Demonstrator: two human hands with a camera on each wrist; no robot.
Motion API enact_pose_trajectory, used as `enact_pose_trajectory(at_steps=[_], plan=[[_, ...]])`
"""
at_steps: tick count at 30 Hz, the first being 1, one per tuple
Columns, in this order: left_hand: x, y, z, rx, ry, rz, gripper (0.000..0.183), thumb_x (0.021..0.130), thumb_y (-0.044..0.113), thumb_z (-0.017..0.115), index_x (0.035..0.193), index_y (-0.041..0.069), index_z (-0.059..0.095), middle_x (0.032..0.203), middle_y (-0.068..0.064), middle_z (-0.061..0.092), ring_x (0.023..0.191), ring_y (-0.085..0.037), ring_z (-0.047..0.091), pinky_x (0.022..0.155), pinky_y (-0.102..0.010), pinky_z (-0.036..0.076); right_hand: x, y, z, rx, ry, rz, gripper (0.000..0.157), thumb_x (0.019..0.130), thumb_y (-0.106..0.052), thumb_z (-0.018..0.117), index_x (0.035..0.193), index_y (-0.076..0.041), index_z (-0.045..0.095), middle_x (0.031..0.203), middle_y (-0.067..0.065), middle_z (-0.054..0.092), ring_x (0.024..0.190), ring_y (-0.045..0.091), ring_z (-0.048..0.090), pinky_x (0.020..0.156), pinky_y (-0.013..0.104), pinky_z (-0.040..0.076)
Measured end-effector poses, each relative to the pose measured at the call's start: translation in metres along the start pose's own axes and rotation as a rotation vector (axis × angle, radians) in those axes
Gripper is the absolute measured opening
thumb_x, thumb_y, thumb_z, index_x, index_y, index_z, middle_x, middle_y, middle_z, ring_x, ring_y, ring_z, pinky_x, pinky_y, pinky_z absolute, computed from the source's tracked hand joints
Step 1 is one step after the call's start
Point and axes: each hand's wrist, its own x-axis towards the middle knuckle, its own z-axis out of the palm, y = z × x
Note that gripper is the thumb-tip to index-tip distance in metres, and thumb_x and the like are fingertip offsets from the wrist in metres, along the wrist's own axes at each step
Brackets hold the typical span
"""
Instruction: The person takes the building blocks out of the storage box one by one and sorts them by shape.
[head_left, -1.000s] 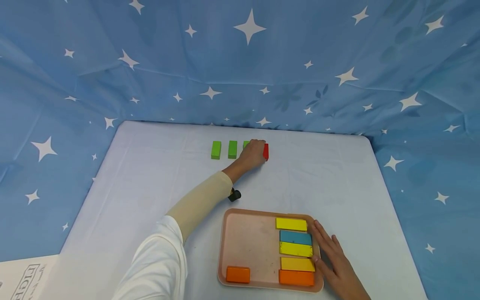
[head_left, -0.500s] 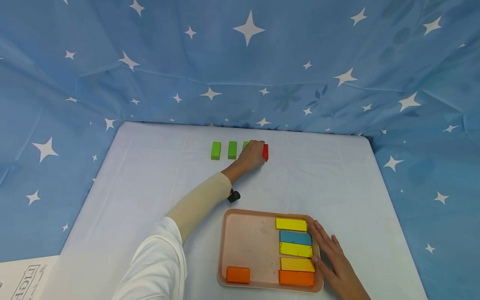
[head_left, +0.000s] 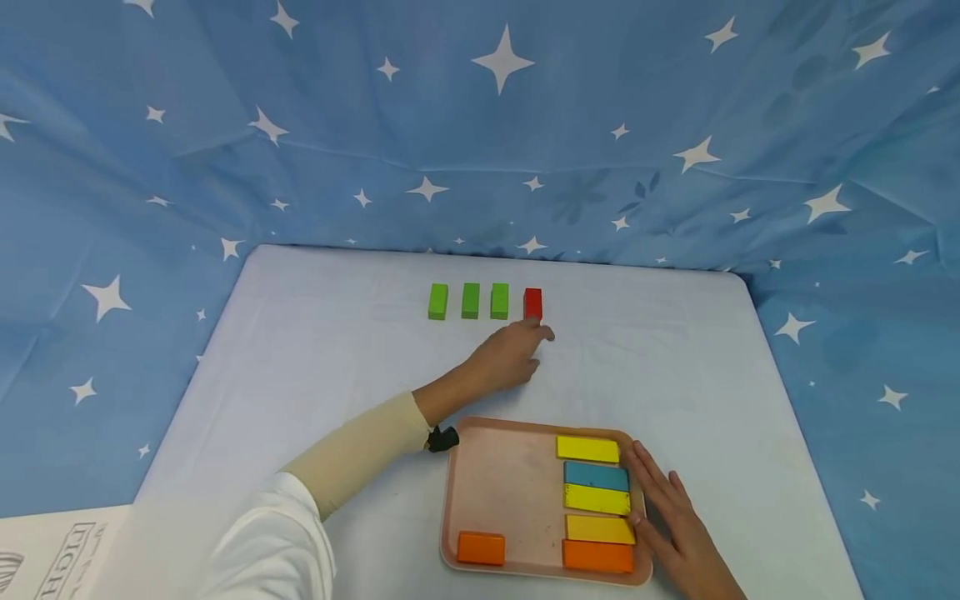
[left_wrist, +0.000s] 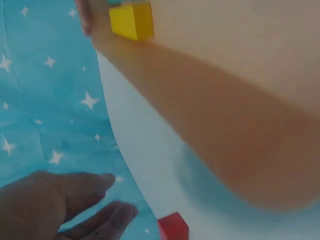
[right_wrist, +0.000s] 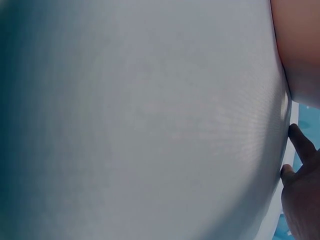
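Note:
A red block (head_left: 533, 302) stands on the white table at the right end of a row with green blocks (head_left: 499, 301). Just in front of it is my left hand (head_left: 504, 354), its fingers holding nothing. In the left wrist view the thumb and fingers of this left hand (left_wrist: 65, 205) are spread apart, and the red block (left_wrist: 173, 227) lies beyond them. My right hand (head_left: 678, 525) rests with fairly straight fingers against the right rim of a pink tray (head_left: 510, 483). The right wrist view shows this hand (right_wrist: 302, 195) partly, at its edge.
Along the tray's right side lie yellow blocks (head_left: 587, 449), a blue block (head_left: 596, 476) and a long orange block (head_left: 597, 556). A shorter orange block (head_left: 482, 548) sits in its near left corner. Blue star-patterned cloth (head_left: 480, 125) hangs behind the table; a printed sheet (head_left: 60, 554) lies lower left.
My left hand has let go of the red block and drawn back toward the tray, uncovering the third green block. The right hand has stayed at the tray's rim.

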Motion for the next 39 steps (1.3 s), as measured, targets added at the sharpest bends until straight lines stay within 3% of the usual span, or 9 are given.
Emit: enact_pose_trajectory(at_steps=[11,16,23,29,35,39], plan=[[-0.061,0.027,0.007,-0.002,-0.314,0.324,0.032,0.099,0.01,0.071,0.13,0.017,0.07,0.119,0.0,0.07,0.102,-0.009,0.062,0.096,-0.018,0.052,-0.002,0.0,-0.002,-0.012,-0.003,0.003,0.068,0.107,-0.035,0.055,0.167,-0.033,0.023,0.176,-0.008,0.013,0.152,-0.017,-0.003,0.125,0.067,-0.01],[-0.085,0.031,0.013,0.044,-0.484,0.39,0.037,0.094,0.01,0.077,0.125,0.027,0.071,0.118,0.01,0.069,0.101,-0.003,0.058,0.096,-0.02,0.052,-0.001,-0.001,-0.002,-0.007,-0.007,0.0,0.067,0.107,-0.035,0.055,0.167,-0.032,0.023,0.176,-0.007,0.013,0.153,-0.015,-0.003,0.125,0.066,-0.01],[-0.112,0.037,0.018,0.11,-0.719,0.412,0.056,0.08,0.004,0.083,0.124,0.037,0.072,0.116,0.016,0.063,0.096,-0.003,0.054,0.085,-0.019,0.05,0.0,0.001,-0.003,-0.002,0.001,-0.016,0.068,0.107,-0.033,0.055,0.167,-0.032,0.023,0.176,-0.002,0.015,0.155,-0.012,-0.002,0.125,0.066,-0.01],[-0.123,0.037,0.02,0.162,-0.763,0.436,0.067,0.075,0.008,0.091,0.129,0.042,0.071,0.122,0.02,0.063,0.099,0.002,0.054,0.089,-0.017,0.049,-0.001,0.0,-0.002,-0.014,0.0,-0.009,0.068,0.107,-0.035,0.054,0.167,-0.034,0.022,0.176,-0.003,0.014,0.159,-0.004,0.001,0.125,0.064,-0.012],[-0.128,0.043,0.025,0.253,-0.767,0.496,0.07,0.071,0.015,0.097,0.128,0.044,0.071,0.116,0.021,0.063,0.093,0.002,0.053,0.081,-0.015,0.046,-0.001,0.002,-0.002,0.012,-0.004,-0.013,0.068,0.107,-0.033,0.056,0.167,-0.032,0.023,0.176,-0.004,0.014,0.153,-0.015,-0.003,0.124,0.067,-0.011],[-0.13,0.044,0.027,0.307,-0.743,0.519,0.065,0.072,0.016,0.096,0.126,0.045,0.072,0.111,0.02,0.062,0.09,0.002,0.052,0.077,-0.014,0.045,-0.001,0.003,-0.002,0.012,0.002,-0.019,0.068,0.107,-0.032,0.057,0.167,-0.032,0.024,0.176,-0.003,0.014,0.154,-0.015,-0.002,0.124,0.067,-0.01]])
